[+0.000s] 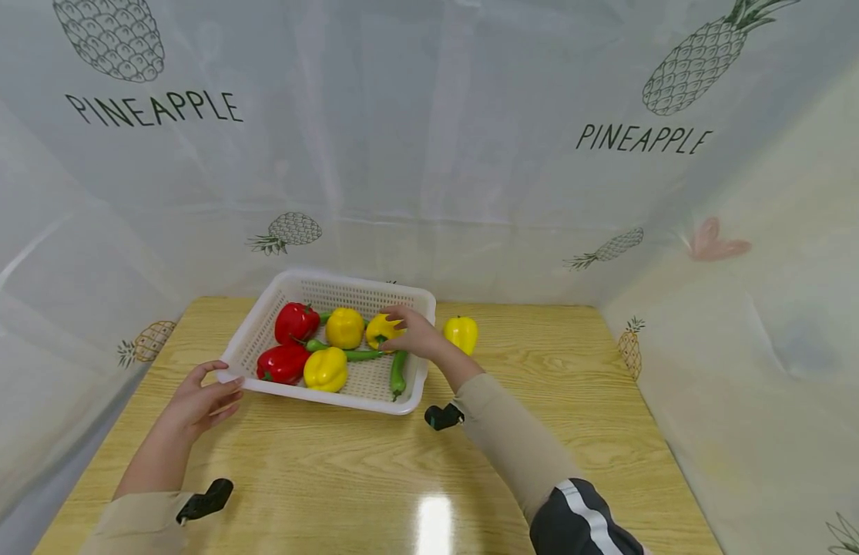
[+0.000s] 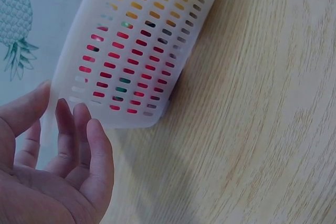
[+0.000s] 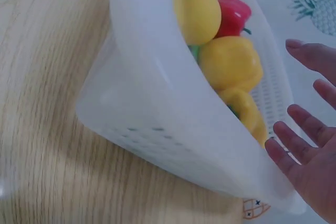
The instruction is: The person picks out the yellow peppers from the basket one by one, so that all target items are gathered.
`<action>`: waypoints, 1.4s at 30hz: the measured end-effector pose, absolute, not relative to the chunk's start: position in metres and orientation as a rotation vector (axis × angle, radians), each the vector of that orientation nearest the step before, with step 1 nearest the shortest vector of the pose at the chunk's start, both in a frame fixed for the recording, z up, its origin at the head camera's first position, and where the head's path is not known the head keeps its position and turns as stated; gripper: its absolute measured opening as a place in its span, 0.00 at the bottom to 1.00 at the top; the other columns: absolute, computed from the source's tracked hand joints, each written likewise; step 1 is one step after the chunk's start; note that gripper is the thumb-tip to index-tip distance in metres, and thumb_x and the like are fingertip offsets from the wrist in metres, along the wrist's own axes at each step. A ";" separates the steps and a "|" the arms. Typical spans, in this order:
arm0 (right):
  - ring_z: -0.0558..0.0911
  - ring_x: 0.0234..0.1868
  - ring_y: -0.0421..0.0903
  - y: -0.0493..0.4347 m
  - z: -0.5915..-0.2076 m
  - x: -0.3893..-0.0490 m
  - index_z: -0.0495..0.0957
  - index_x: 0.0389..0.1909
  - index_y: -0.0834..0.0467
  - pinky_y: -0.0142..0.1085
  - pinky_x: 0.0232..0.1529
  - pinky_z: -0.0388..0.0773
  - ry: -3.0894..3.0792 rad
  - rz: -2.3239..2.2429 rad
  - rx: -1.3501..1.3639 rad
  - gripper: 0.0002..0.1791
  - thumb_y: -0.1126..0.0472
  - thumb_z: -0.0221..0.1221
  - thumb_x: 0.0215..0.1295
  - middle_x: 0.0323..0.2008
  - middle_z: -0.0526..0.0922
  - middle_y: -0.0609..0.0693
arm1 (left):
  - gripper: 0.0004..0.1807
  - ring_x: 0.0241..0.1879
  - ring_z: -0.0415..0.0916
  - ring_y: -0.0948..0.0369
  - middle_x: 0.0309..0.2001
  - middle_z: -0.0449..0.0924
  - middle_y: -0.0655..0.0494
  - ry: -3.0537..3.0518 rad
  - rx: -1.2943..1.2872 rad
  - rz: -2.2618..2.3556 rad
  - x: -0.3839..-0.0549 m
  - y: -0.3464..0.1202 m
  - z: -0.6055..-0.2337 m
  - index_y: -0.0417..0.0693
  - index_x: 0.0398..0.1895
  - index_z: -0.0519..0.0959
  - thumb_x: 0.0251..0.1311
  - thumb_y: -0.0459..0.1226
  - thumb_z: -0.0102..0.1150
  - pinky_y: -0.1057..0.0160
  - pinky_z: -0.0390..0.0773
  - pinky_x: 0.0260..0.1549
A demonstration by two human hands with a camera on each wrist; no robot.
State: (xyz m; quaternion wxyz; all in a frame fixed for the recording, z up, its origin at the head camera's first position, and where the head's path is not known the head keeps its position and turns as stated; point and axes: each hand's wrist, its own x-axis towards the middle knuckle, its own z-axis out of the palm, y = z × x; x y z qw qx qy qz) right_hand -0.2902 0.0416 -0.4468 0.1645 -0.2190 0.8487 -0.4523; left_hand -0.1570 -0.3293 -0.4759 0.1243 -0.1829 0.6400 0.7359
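A white plastic basket [image 1: 300, 392] stands on the table, its wall slotted. My left hand [image 1: 202, 401] pinches the rim at the front left corner; the left wrist view shows the thumb [image 2: 29, 107] on one side and fingers on the other. Inside lie red bell peppers [image 1: 296, 322], yellow bell peppers [image 1: 326, 370] and green chili peppers [image 1: 397, 373]. Over the right end my right hand [image 1: 418, 338] hovers with fingers spread and nothing held. Nearest to it is a yellow bell pepper [image 1: 380, 330], partly covered by the hand in the head view.
Another yellow bell pepper [image 1: 461, 333] sits on the wooden table [image 1: 554, 370], just outside the basket on the right. Behind the table hangs a pale curtain [image 1: 401, 154] printed with pineapples. A small black device [image 1: 206, 500] is strapped at each wrist.
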 end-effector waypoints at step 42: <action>0.71 0.62 0.56 -0.017 -0.461 -0.321 0.68 0.68 0.51 0.43 0.56 0.74 2.528 -1.064 -0.573 0.36 0.63 0.69 0.59 0.66 0.69 0.54 | 0.21 0.33 0.81 0.66 0.32 0.78 0.62 1.851 -0.549 2.158 -0.156 -0.327 -0.475 0.65 0.48 0.62 0.65 0.33 0.61 0.63 0.82 0.37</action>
